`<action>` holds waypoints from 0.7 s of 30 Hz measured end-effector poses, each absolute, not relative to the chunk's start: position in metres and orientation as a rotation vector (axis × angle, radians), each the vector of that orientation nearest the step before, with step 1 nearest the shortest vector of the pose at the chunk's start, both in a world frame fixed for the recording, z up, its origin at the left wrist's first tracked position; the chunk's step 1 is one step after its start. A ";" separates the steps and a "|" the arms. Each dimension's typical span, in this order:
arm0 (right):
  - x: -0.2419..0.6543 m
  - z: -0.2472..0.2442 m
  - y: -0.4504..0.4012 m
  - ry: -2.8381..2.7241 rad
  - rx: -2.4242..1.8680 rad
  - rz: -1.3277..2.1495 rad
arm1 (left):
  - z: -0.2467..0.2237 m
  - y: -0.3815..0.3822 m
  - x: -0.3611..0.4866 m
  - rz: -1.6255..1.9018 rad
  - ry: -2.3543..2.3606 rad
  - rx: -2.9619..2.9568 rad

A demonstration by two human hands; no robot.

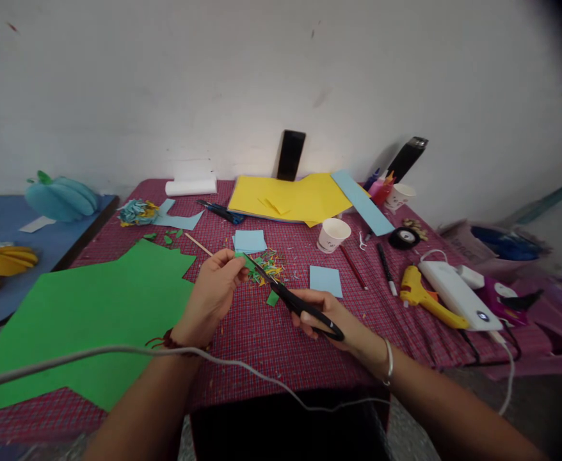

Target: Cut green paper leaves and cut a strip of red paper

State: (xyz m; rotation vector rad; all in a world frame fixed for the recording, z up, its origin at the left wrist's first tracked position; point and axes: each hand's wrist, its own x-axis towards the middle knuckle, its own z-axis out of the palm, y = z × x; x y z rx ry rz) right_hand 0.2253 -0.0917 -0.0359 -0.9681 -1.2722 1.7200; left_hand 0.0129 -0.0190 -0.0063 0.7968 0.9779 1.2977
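Observation:
My left hand [214, 285] pinches a small piece of green paper [240, 255] between thumb and fingertips. A thin wooden stick [197, 243] runs behind its fingers; whether it is held or lies on the cloth I cannot tell. My right hand [326, 314] grips black-handled scissors [288, 296], their blades pointing up-left at the green piece. Below the blades is a heap of green, yellow and blue paper snippets [274, 269]. A small green scrap [272, 298] lies by the scissors. Light blue paper squares [249, 241] sit just beyond, and another blue square [326, 282] is to the right.
A large green sheet [103, 307] covers the left side. Yellow paper [290, 192], a phone [291, 155] and a paper cup [333, 235] stand or lie behind. A yellow glue gun [427, 298] and white power bank [458, 294] are right. A white cable [233, 362] crosses in front.

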 end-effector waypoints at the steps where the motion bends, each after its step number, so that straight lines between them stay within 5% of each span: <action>1: 0.225 -0.036 -0.092 -1.267 -0.976 1.722 | -0.006 -0.019 0.013 1.296 0.982 0.803; 21: 0.220 -0.037 -0.095 -1.190 -1.017 1.697 | -0.008 -0.019 0.020 1.337 0.973 0.741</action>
